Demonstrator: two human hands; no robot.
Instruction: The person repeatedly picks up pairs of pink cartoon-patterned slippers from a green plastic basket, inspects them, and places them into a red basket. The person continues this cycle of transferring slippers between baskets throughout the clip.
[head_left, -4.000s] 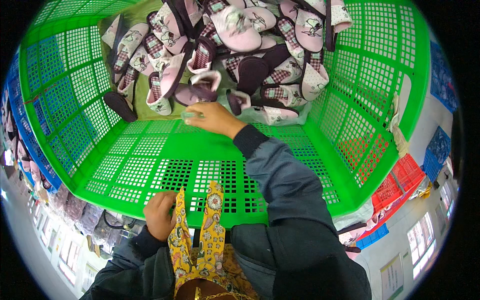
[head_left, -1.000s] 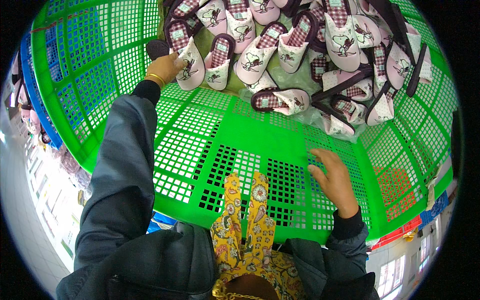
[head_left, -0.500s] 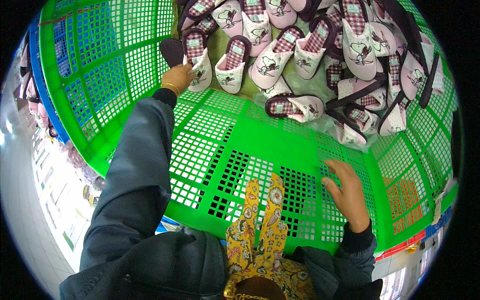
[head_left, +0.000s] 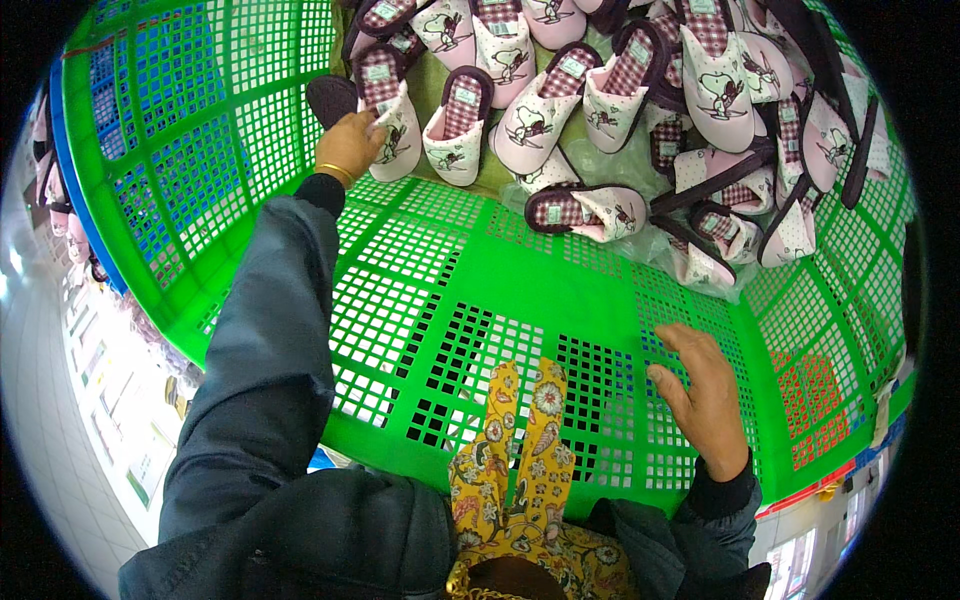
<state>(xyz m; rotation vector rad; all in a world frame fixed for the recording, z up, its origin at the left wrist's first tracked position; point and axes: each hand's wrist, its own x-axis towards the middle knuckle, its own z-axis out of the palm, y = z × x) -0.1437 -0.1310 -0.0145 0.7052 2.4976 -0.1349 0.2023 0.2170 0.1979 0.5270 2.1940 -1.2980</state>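
My left hand (head_left: 350, 147) is closed on the side of a pink and white slipper (head_left: 398, 145) at the far left of the pile; its fingertips are partly hidden. The slipper has a dark checked insole and a cartoon dog on its front. Just behind that hand shows the dark sole of another slipper (head_left: 332, 100). A similar slipper (head_left: 458, 150) stands right beside the held one, toe toward me. My right hand (head_left: 702, 400) hovers over the near right part of the green basket (head_left: 540, 280), fingers curved and apart, holding nothing.
Many more slippers (head_left: 720, 100) lie heaped at the back and right of the basket, some on their sides. Crumpled clear plastic (head_left: 625, 170) lies among them. A yellow flowered cloth (head_left: 515, 450) hangs in front of me, over the near rim.
The view has shifted slightly. My left hand stays at the same slipper, and my right hand has moved slightly toward me, still with nothing in it.
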